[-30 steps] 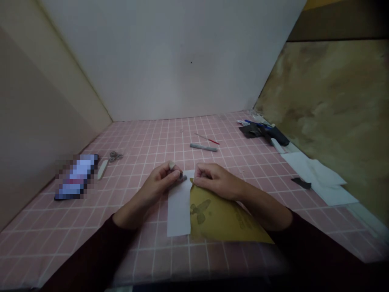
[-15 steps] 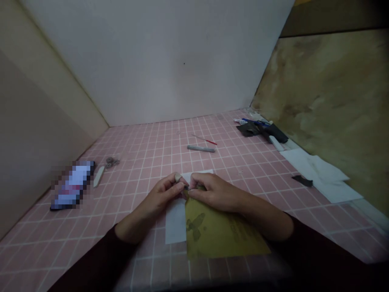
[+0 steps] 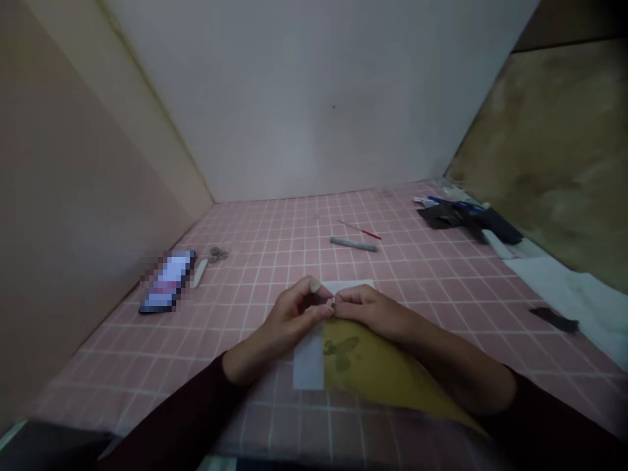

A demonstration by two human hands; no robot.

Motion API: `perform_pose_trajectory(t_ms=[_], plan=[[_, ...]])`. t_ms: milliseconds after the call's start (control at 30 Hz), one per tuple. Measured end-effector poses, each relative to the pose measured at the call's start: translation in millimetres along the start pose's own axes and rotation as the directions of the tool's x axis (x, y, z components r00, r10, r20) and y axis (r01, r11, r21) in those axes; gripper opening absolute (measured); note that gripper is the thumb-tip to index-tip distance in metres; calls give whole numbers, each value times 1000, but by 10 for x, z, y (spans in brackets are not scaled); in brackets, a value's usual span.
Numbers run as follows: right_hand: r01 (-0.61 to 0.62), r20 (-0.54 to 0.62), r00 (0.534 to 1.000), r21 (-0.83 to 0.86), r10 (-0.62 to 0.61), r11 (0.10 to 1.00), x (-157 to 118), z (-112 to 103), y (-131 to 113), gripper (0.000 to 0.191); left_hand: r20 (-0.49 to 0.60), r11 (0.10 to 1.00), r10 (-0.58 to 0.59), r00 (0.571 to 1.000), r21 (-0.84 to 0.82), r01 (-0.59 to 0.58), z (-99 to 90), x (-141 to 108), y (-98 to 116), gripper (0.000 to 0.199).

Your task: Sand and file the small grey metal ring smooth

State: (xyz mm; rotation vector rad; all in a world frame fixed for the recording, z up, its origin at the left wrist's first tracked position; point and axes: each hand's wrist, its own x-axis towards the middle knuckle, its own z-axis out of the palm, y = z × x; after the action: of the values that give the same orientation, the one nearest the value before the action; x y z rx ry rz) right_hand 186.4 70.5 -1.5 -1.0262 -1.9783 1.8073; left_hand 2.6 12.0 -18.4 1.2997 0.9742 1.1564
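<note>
My left hand (image 3: 297, 310) is closed in a pinch, with a small pale piece (image 3: 330, 303) at its fingertips, too small to name. A pale covering sits on its index fingertip. Against the same piece rest the fingertips of my right hand (image 3: 380, 310), also closed, along the top edge of a yellow paper sheet (image 3: 366, 366). Dark stains mark the yellow sheet, and its right side passes beneath my right forearm. Below it lies a white paper sheet (image 3: 308, 366), partly covered.
Beyond my hands lie a grey marker-like stick (image 3: 353, 244) and a thin red-handled tool (image 3: 371, 234). A phone (image 3: 169, 280), a white strip (image 3: 201, 273) and scissors (image 3: 217, 254) are at left. Dark scraps (image 3: 439, 214), white paper (image 3: 564, 288) and a black scrap (image 3: 554, 319) lie right.
The view has swung left, so everything sits further right in the picture. My right fingers have straightened somewhat, and the pale piece now shows between the fingertips. The yellow sheet has tilted.
</note>
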Motion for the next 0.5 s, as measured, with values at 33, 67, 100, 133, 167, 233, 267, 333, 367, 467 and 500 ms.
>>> perform_pose_trajectory(t_ms=[33, 67, 100, 133, 167, 233, 267, 333, 367, 467, 500], plan=[[-45, 81, 996, 92, 38, 995, 12, 2, 9, 29, 15, 1000, 17, 1000, 18, -17, -7, -4, 21, 21], [-66, 121, 991, 136, 50, 988, 14, 6, 8, 30, 22, 999, 20, 1000, 29, -20, -15, -5, 37, 21], [-47, 108, 994, 119, 34, 992, 6, 13, -1, 30, 27, 999, 10, 1000, 38, -11, -24, -3, 47, 22], [7, 54, 998, 45, -9, 999, -13, 24, -17, 30, 30, 999, -8, 1000, 43, 7, -34, 2, 49, 23], [74, -13, 997, -71, -75, 995, -39, 38, -39, 30, 40, 999, -32, 999, 43, 31, -45, 9, 45, 24], [201, -88, 967, -324, -241, 925, -99, 71, -87, 27, 89, 996, -89, 992, 26, 87, -66, 20, 26, 27], [248, -86, 947, -417, -310, 875, -126, 86, -107, 25, 122, 993, -114, 986, 8, 114, -74, 21, 19, 29], [299, -59, 926, -488, -373, 820, -151, 101, -129, 24, 178, 991, -132, 975, -6, 136, -85, 10, 27, 30], [296, -52, 931, -472, -361, 831, -146, 101, -128, 24, 189, 993, -117, 975, 18, 116, -86, -3, 45, 30], [142, -1, 989, -209, -145, 967, -78, 75, -87, 27, 174, 967, 32, 984, 245, -75, -82, -52, 125, 22], [62, 65, 996, -83, -56, 995, -51, 67, -69, 27, 171, 932, 96, 981, 330, -149, -81, -63, 145, 19]])
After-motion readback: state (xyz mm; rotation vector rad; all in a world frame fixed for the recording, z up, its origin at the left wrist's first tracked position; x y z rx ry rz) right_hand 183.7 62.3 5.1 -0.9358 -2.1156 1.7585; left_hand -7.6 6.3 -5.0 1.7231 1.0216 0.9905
